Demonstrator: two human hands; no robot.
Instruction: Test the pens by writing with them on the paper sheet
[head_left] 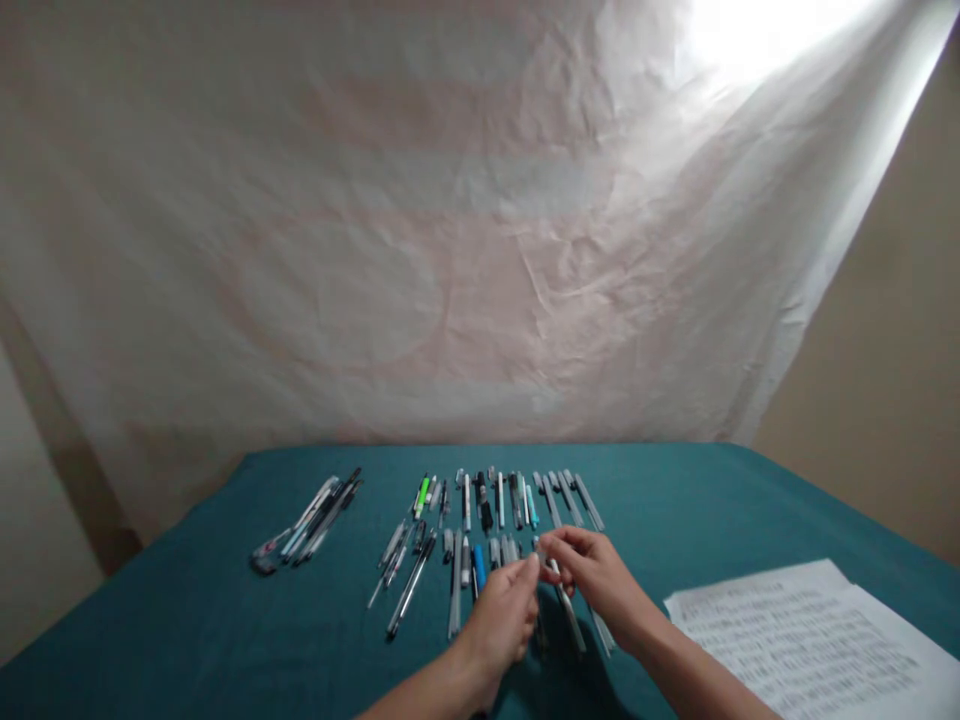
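Observation:
My left hand (501,612) is closed in a pinch above the front row of pens, its thumb and forefinger raised to meet the other hand. Beside it, my right hand (592,572) is also pinched, fingertips almost touching those of the left. Something small and pale may sit between the fingertips, but it is too blurred and covered to name. Under the hands lie several pens, among them a white pen (570,612) below the right hand. A blue-capped pen (479,566) lies just left of my left hand, next to a clear pen (456,590).
Two rows of pens lie on the green cloth (225,640), with a bright green highlighter (422,497) in the back row. A loose bunch of pens (319,520) is at the left. Handwritten sheets (810,640) lie at the right. Behind hangs a pale sheet (450,250).

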